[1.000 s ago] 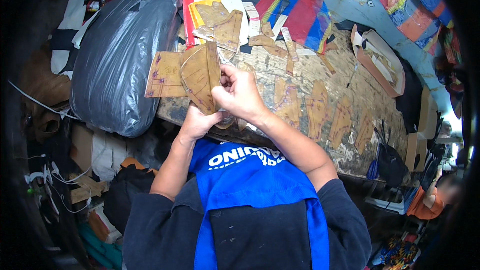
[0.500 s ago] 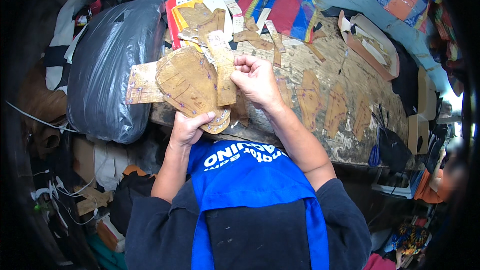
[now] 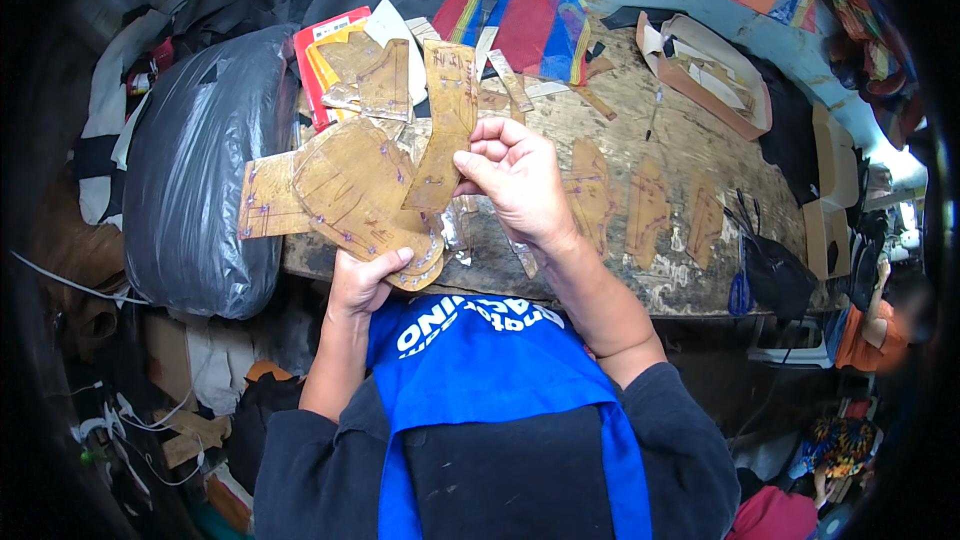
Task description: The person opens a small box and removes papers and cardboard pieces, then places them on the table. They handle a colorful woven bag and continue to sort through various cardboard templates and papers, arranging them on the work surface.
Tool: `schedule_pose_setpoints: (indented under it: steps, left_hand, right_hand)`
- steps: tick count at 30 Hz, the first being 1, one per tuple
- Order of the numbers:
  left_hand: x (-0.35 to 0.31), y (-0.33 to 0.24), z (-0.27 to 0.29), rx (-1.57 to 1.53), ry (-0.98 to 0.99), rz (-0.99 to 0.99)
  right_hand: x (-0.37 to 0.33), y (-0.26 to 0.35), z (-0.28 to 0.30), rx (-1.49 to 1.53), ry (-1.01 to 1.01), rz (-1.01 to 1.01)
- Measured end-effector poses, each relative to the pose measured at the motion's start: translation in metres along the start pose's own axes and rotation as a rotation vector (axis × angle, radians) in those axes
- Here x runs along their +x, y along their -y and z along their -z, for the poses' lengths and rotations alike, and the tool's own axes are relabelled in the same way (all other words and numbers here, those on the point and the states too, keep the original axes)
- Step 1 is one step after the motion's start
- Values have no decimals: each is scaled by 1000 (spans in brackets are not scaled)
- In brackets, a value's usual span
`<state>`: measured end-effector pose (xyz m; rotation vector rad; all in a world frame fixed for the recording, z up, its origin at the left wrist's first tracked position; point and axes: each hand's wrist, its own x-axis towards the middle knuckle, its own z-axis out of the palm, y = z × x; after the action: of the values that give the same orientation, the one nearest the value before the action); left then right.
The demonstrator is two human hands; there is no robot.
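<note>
My left hand [image 3: 365,278] is closed on the lower edge of a fanned stack of brown pattern pieces [image 3: 352,180], thumb on top. The stack has rounded edges, pen lines and small purple marks, and one straight piece juts out to the left. Between the thumb and fingers of my right hand [image 3: 520,180] is a long, curved brown pattern piece [image 3: 450,105] with handwriting on it. It stands tilted upright beside the stack, and its lower end overlaps the stack's right side. Loose brown pieces [image 3: 385,85] lie behind the stack.
Three cut brown pieces [image 3: 648,210] lie in a row on the worn wooden table [image 3: 620,125]. A black plastic-wrapped bundle [image 3: 205,170] is at left, a striped bag [image 3: 515,15] behind. An open box [image 3: 755,110] and blue-handled scissors [image 3: 740,292] are at right. Another person [image 3: 872,330] is far right.
My right hand has lifted the curved piece higher and turned its face into view. The stack in my left hand sits slightly lower and further left. The whole view has shifted a little.
</note>
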<state>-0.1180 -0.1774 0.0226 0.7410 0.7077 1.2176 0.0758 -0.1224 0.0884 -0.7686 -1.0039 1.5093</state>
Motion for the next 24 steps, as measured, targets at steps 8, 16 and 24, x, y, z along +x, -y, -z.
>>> schedule_pose_setpoints:
  steps: [8, 16, 24]
  left_hand:
    - [-1, 1, 7, 43, -55, -11]
    - [0, -7, 16, 24, -62, -37]
    - [-4, -17, 17, -57, -59, -121]
  right_hand:
    - [-4, 3, -4, 32, 2, 37]
    - [-2, -1, -1, 36, 2, 49]
    - [3, -6, 21, -31, -40, 74]
